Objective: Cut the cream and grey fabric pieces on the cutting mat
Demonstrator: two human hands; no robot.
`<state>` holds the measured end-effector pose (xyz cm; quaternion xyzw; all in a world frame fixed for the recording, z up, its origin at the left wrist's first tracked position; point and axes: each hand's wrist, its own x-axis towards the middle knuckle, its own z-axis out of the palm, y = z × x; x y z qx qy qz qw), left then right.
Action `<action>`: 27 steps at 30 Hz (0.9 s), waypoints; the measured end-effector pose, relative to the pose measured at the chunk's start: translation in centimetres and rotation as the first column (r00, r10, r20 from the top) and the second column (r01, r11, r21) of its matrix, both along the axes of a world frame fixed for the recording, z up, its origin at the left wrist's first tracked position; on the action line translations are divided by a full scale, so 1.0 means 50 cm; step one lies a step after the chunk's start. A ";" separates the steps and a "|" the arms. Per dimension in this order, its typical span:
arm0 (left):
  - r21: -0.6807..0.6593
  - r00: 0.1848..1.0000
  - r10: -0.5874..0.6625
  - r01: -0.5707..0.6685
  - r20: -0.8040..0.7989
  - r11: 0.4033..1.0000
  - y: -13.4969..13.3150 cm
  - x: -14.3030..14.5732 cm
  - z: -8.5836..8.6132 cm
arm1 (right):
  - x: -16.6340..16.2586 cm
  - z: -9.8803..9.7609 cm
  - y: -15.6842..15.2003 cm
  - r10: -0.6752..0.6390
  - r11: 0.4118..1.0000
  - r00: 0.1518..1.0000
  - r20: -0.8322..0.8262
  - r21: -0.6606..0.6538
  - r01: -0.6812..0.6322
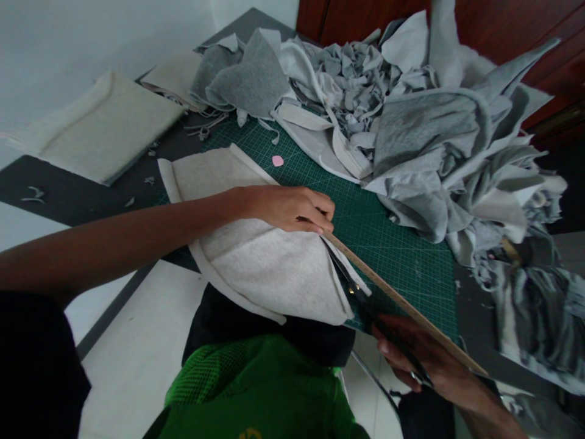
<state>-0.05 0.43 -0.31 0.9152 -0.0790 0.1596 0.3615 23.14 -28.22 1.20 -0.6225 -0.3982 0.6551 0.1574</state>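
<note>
Right grip [411,356] clenched around the dark handles of scissors [365,302], blades pointing up along the fabric's edge, wrist low at the counter's near edge. Left grip [292,208] has its fingers bent, tips down on the far end of a wooden ruler [411,308]; pinching or only pressing, cannot tell. Forearm crosses from the left over a pale grey fabric piece [256,262]. Fabric lies on a green cutting mat [393,244], overhanging toward the person. Grey scrap pile [411,122] beyond.

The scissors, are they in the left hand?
No, the right hand holds the scissors, while the left hand presses the ruler.
</note>
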 end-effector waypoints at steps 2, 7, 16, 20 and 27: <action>0.019 1.000 -0.005 0.005 -0.011 1.000 0.000 0.000 0.000 | 0.000 -0.001 0.000 0.010 1.000 1.000 -0.013 0.011 -0.010; 0.003 0.999 -0.001 0.001 -0.036 1.000 0.001 0.001 0.001 | 0.001 -0.001 0.004 0.018 0.999 1.000 -0.006 0.035 -0.018; 0.030 1.000 -0.017 0.017 0.020 0.999 0.001 0.002 -0.003 | 0.002 0.003 0.013 0.027 0.999 1.000 -0.015 -0.039 -0.027; 0.028 1.000 -0.008 0.009 -0.025 1.000 0.000 0.001 -0.003 | 0.008 -0.003 0.010 0.035 0.999 0.998 -0.049 -0.011 -0.036; -0.023 1.000 -0.010 0.009 -0.022 1.000 -0.002 -0.002 0.000 | 0.014 -0.006 0.007 0.080 0.997 0.997 -0.004 0.023 -0.080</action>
